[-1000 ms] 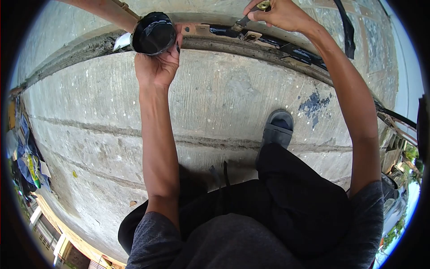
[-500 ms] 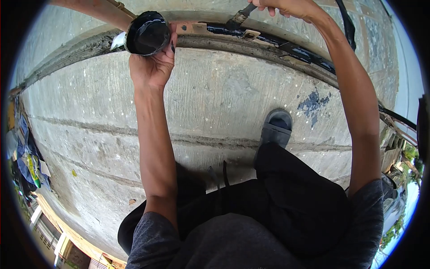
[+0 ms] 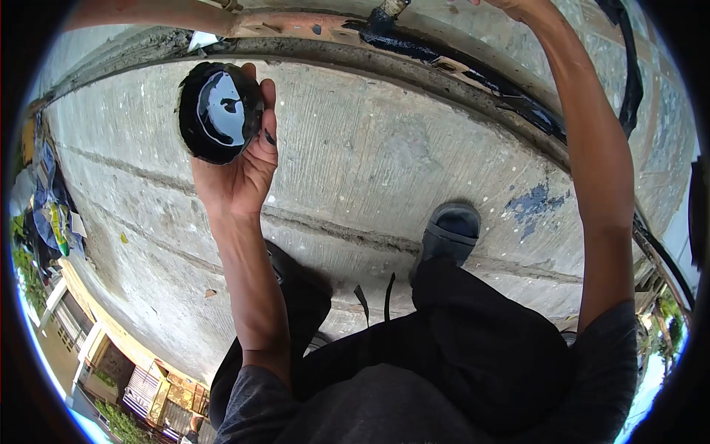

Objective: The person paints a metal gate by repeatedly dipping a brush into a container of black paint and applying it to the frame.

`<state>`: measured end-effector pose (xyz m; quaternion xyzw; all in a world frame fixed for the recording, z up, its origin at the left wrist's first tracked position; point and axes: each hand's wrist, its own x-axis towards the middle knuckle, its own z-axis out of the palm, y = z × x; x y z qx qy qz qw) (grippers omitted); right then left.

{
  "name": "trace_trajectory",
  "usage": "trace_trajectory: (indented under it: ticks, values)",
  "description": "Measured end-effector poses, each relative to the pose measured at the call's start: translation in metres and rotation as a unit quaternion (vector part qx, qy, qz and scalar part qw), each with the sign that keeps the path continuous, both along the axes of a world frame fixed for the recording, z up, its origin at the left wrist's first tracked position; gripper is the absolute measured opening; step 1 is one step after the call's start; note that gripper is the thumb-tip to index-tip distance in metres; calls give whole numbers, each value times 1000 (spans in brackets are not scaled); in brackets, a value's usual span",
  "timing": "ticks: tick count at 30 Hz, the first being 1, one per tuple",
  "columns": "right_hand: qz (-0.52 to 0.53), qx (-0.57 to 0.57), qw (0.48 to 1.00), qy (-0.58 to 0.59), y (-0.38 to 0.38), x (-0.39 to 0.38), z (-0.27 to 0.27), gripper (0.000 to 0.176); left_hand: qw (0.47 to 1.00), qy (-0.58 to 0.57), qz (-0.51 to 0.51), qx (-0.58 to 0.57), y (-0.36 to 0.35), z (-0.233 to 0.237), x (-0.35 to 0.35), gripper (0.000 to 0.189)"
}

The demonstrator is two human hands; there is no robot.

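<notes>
The left hand (image 3: 235, 181) grasps a paint cup (image 3: 188, 115), fingers curled round its side and mouth up, presumably so the glossy black paint (image 3: 222, 103) stays in. A metal bar (image 3: 414, 49), partly black, runs along the concrete slab's (image 3: 347, 148) far edge. A paintbrush (image 3: 389, 10) meets it bristles down, probably for wet contact. The right hand (image 3: 523, 7) is cropped; I cannot tell its grip.

Heathered dark-grey T-shirt (image 3: 377, 411) at bottom centre, short sleeves (image 3: 610, 370) reaching the elbows, baggy black trousers (image 3: 488, 322), two thin dark cords (image 3: 389, 300) at the waist, dark-grey slide sandal (image 3: 451, 237) right of centre, black smear (image 3: 270, 138) on a finger of the left hand (image 3: 248, 159), upper left.
</notes>
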<state>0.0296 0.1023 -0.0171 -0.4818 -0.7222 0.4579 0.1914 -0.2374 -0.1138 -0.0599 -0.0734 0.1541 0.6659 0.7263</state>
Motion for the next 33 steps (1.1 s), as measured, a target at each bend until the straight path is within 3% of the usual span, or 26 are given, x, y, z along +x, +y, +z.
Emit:
trace_trajectory:
  ticks: [3, 6, 9, 12, 15, 16, 19, 22, 25, 30, 32, 33]
  values:
    - [-21, -17, 998, 52, -6, -6, 0, 15, 999, -31, 10, 2, -14, 1, 8, 48]
    - [22, -55, 997, 50, -11, -6, -12, 14, 998, -58, 5, 13, -27, 7, 12, 51]
    - [-35, -43, 998, -34, 9, 23, -20, 15, 998, -62, 4, 21, -31, 23, 15, 52]
    - [-116, -78, 985, 104, 10, 30, -17, 17, 998, -67, -16, 6, -29, 42, 21, 52]
    - [-149, -153, 973, 92, 4, 16, -32, 19, 995, -67, -69, 14, -16, 51, 21, 52]
    - [-159, -134, 974, 87, -3, 24, -31, 19, 996, -18, -84, -36, -9, 67, 24, 50]
    - [-194, -77, 976, -59, -4, 48, -6, 20, 994, -31, -107, -3, -5, 82, 14, 54]
    - [-191, -116, 971, 85, 1, 51, -16, 22, 992, -22, -127, -14, -12, 92, -3, 56]
    - [-200, -168, 958, 117, 2, 11, -34, 23, 990, -19, -137, -31, -19, 91, -12, 56]
    - [-226, -128, 963, -76, 4, 72, -36, 22, 988, -30, -143, -42, -36, 88, -21, 54]
    - [-228, -63, 960, -147, -10, 89, -6, 21, 989, -33, -133, -50, -47, 87, -21, 54]
    - [-237, -63, 965, -98, -11, 92, -6, 20, 990, -38, -127, -49, -50, 86, -21, 54]
